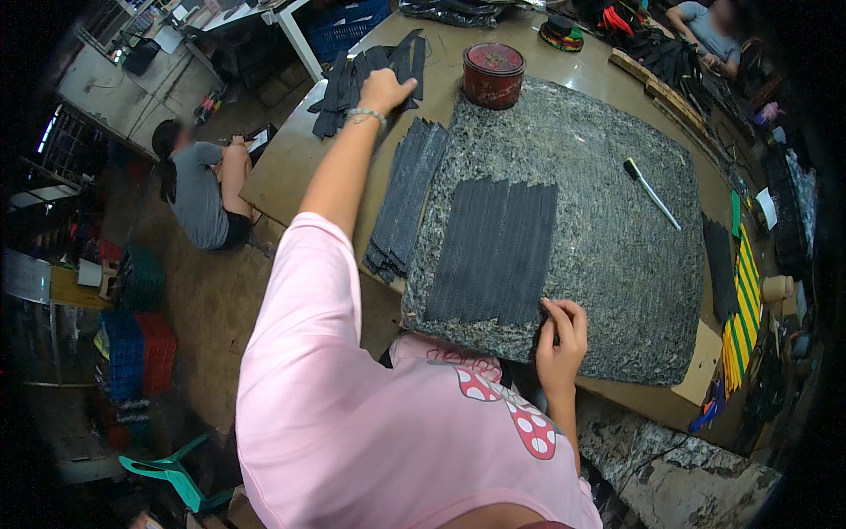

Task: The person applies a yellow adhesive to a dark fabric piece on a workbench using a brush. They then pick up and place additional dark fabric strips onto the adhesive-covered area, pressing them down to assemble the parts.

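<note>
My left hand (385,91) reaches far forward onto a loose pile of black strips (354,74) at the table's far left. Its thumb sticks out to the right; the other fingers bend down, and their tips are hidden. In front of me, a row of black strips with jagged ends (493,251) lies side by side on a grey speckled slab (617,264). My right hand (562,339) is at the row's near right corner, fingers loosely bent and apart, fingertips at the edge. A stack of dark strips (407,198) lies left of the row.
A red round tin (493,76) stands at the slab's far edge. A marker (652,194) lies on its right side. Yellow-green striped bands (743,309) hang at the table's right. One person (204,185) sits at left, another (712,35) at far right. A green chair (172,476) stands lower left.
</note>
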`<state>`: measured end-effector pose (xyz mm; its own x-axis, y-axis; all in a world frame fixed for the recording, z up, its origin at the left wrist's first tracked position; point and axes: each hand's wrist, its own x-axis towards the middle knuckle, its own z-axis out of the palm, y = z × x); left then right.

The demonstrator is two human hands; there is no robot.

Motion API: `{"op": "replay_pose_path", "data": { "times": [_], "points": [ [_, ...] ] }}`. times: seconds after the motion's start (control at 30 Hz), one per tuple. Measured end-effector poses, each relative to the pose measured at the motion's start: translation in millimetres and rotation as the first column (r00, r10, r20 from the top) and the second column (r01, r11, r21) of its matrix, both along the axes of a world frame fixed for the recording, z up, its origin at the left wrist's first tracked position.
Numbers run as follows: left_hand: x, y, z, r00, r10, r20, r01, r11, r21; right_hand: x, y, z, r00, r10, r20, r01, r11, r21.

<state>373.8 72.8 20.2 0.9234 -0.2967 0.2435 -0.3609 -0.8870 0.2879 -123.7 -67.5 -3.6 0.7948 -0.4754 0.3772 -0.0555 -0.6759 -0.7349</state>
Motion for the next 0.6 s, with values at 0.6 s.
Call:
{"op": "replay_pose_path", "data": {
  "times": [0.6],
  "points": [
    [-140.1,-27.8,78.8,0.585,-0.81,-0.049,-0.135,-0.037,-0.99,35.3,-37.5,64.4,0.98,-0.076,0.183,-0.008,0.907,0.421]
  ]
}}
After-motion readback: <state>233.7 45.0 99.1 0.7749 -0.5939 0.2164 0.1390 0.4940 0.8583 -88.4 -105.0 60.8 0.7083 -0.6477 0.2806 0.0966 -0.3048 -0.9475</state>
